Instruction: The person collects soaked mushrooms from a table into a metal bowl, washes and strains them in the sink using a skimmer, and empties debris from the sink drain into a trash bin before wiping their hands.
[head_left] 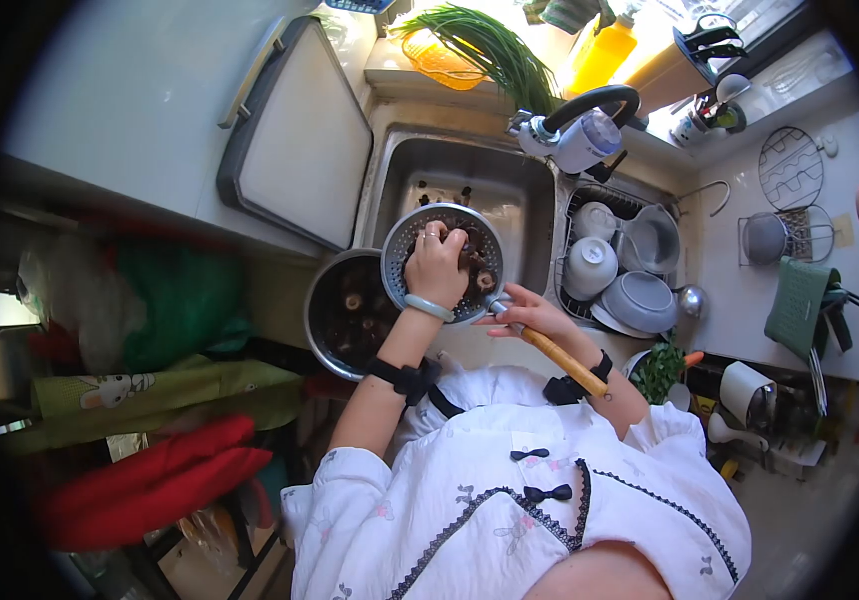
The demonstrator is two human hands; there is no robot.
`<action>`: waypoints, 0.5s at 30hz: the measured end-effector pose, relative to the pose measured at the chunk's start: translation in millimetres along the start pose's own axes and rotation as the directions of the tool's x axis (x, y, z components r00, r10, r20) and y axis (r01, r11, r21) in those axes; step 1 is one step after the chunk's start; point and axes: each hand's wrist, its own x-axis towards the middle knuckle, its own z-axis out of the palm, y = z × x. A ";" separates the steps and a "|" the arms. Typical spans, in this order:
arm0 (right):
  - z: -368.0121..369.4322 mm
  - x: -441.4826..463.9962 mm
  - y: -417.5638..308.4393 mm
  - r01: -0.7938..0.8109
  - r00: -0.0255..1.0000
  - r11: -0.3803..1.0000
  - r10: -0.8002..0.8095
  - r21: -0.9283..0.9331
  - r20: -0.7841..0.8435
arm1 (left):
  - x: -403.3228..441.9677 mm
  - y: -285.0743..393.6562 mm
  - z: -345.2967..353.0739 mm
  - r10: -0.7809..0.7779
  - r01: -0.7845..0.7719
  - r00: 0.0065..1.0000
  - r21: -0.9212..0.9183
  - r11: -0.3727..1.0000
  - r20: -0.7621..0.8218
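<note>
A metal colander [397, 262] with a wooden handle [562, 360] is over the near left part of the steel sink [525, 165]. Dark mushrooms [486, 281] lie in it. My left hand [437, 268] reaches inside, its curled fingers on the mushrooms; what they grip is hidden. My right hand [540, 315] holds the colander at the base of its handle, near the rim. Just left of the colander, partly beneath it, a metal bowl [314, 325] contains more mushrooms in dark liquid. Small dark bits lie on the sink floor.
A faucet [590, 140] reaches over the sink's right side. Bowls [591, 265] fill a dish rack to the right. A cutting board [300, 140] leans at the left. Green stalks [495, 50] lie behind the sink. Leafy greens [660, 370] sit beside my right forearm.
</note>
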 end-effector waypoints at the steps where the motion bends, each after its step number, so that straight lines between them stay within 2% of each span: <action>1: 1.0 -0.9 -0.5 0.000 1.000 1.000 0.000 0.003 -0.021 | -2.6 -3.0 8.4 0.035 -0.035 0.999 0.046 0.998 -0.003; 5: -5.0 -0.2 1.7 0.015 0.999 1.000 -0.015 0.005 -0.039 | -11.7 -2.7 24.0 0.065 -0.064 0.998 0.183 0.981 0.002; 8: -11.0 1.9 3.1 0.009 1.000 1.000 -0.008 0.020 -0.030 | -13.3 -4.0 31.3 0.069 -0.079 0.996 0.202 0.976 0.057; 11: -11.8 2.4 0.5 0.011 0.999 1.000 -0.010 0.017 -0.045 | -10.9 5.6 13.1 0.047 -0.058 0.993 0.098 0.993 0.110; 15: -7.9 0.9 -0.7 0.014 0.997 1.000 -0.014 0.009 -0.077 | -7.8 14.8 2.1 0.111 -0.117 0.992 0.107 0.987 0.058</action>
